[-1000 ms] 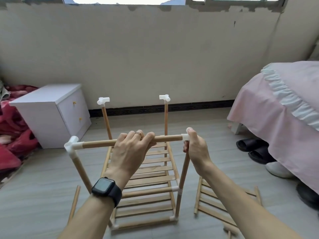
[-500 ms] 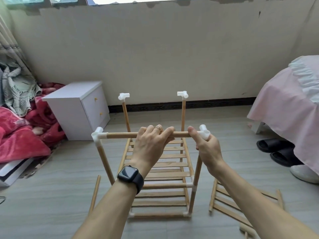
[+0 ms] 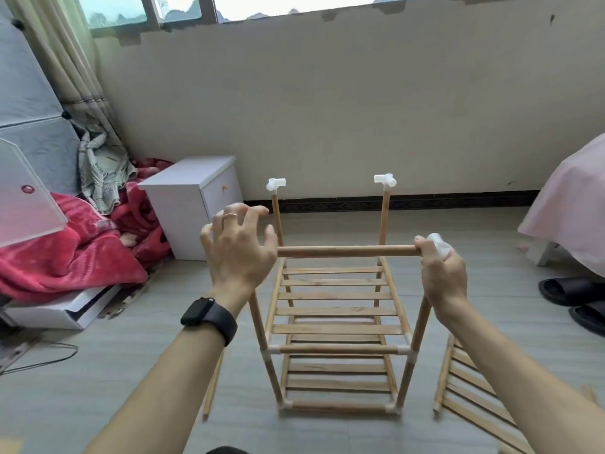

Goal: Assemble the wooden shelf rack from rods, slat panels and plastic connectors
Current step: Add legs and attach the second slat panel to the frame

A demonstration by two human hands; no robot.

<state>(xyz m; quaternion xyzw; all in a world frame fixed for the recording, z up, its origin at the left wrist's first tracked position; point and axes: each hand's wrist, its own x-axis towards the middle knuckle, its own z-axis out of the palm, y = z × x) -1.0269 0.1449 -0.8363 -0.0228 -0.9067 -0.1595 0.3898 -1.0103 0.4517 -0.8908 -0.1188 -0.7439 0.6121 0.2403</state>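
The partly built wooden rack (image 3: 337, 326) stands on the floor in front of me, with two slat shelves (image 3: 337, 296) fitted. Its top front rod (image 3: 347, 251) runs between my hands. My left hand (image 3: 239, 253) is at the rod's left end with fingers spread, and it hides the corner there. My right hand (image 3: 442, 276) grips the white plastic connector (image 3: 439, 244) at the right front corner. Both back posts carry white connectors (image 3: 276, 184) (image 3: 385, 180) with nothing between them. A loose slat panel (image 3: 465, 381) lies on the floor at the right, and a loose rod (image 3: 212, 385) at the left.
A white nightstand (image 3: 193, 198) stands against the wall at back left, beside a red blanket (image 3: 65, 250) and a flat white box (image 3: 59, 309). A bed with a pink cover (image 3: 569, 231) and black slippers (image 3: 576, 296) are at the right.
My left hand has let go of the middle of the top rod and moved to its left end with fingers spread. My right hand still holds the right corner connector. The view has swung left.
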